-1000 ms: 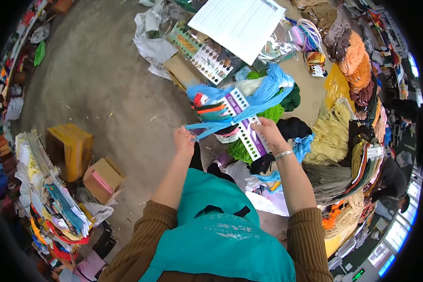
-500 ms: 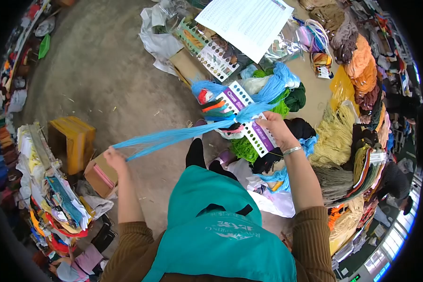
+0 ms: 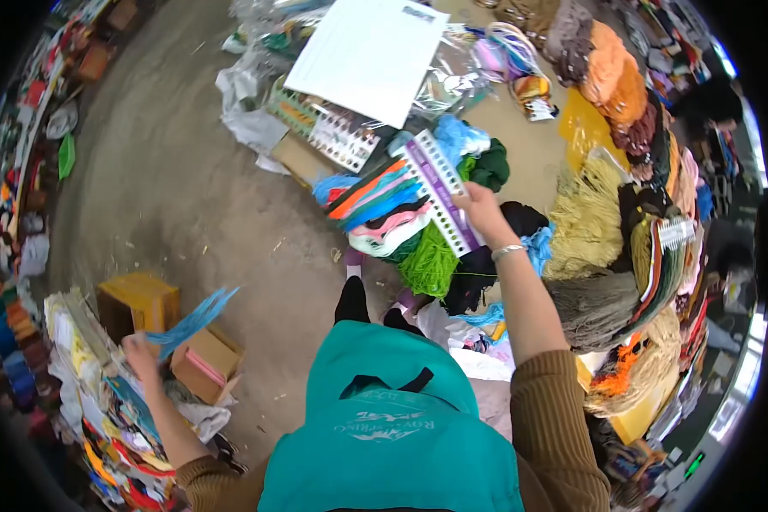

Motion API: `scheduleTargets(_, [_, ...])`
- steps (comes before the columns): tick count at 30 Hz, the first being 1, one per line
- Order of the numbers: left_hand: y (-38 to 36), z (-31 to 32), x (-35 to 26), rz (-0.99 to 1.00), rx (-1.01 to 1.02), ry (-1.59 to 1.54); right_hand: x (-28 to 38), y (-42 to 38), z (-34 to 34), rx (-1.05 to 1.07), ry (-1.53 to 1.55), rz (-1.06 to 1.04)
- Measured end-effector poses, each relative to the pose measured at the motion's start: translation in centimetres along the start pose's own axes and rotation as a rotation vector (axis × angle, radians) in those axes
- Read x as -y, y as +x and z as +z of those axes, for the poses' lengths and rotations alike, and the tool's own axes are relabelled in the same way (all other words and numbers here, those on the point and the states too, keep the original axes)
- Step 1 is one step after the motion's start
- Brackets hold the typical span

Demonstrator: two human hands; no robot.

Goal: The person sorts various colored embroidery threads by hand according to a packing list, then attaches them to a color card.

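My right hand (image 3: 485,215) grips the right side of a long white and purple thread card (image 3: 439,188) with rows of punched holes. Orange, black, blue, pink and white embroidery threads (image 3: 377,200) hang from the card's left side. Far out to the left, my left hand (image 3: 142,352) is closed on a bundle of light blue thread (image 3: 194,320), whose loose end trails up and to the right. The blue bundle is apart from the card. Below the card lie a bright green skein (image 3: 431,263) and black thread (image 3: 472,277).
Two cardboard boxes (image 3: 205,363) (image 3: 141,303) stand near my left hand, beside a heaped pile of cards and threads (image 3: 102,375). A printed paper sheet (image 3: 367,60) lies at the top. Large skeins, yellow (image 3: 587,222), grey (image 3: 602,307) and orange (image 3: 614,72), line the right.
My left hand has swung further left and down, carrying the blue thread off the card, over which it was stretched. My right hand still holds the card, which has tilted more upright.
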State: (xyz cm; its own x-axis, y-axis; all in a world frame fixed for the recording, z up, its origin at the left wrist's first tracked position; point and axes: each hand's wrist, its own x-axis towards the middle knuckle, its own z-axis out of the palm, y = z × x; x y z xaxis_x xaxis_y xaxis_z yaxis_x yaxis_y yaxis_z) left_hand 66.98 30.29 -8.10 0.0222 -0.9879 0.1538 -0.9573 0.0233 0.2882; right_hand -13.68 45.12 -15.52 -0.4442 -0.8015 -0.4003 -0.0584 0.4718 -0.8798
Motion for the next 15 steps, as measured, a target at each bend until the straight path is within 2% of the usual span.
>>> scheduleTargets(1, [-0.3,2.2,-2.3,-0.055,0.261,-0.081,-0.9,0.0,0.1,0.062,0.025,0.119])
scheduleTargets(2, [-1.5,2.0,-11.1,0.025,0.423,-0.101,-4.1,1.0,0.4,0.051,-0.075,0.043])
scheduleTargets(3, [-2.1,4.6,-12.4,0.125,0.475,0.065,-2.5,0.0,0.3,-0.008,-0.334,-0.049])
scheduleTargets(4, [-2.8,7.5,-13.1,0.223,0.523,0.236,-1.0,-0.5,0.4,-0.024,-0.409,-0.046])
scheduleTargets(6, [-3.9,10.4,-17.8,0.248,0.704,0.326,1.0,-2.5,0.9,-0.177,-0.448,-0.078])
scheduleTargets(8, [-5.1,11.6,-23.9,0.225,0.728,0.286,0.5,-3.2,1.7,-0.260,-0.606,-0.083])
scheduleTargets(10, [-5.7,13.6,-28.5,0.365,0.716,-0.024,0.4,-3.9,2.3,-0.279,-0.650,-0.111])
scheduleTargets(12, [-6.0,15.5,-33.3,-0.113,1.011,-0.526,-0.1,-4.0,2.4,-0.299,-0.558,-0.134])
scheduleTargets(13, [-5.9,16.5,-35.0,-0.099,1.021,-0.518,0.3,-4.4,2.2,-0.310,-0.552,-0.137])
scheduleTargets(15, [-5.5,18.4,-38.3,-0.405,1.124,-1.065,0.7,-5.3,1.9,-0.309,-0.600,-0.140])
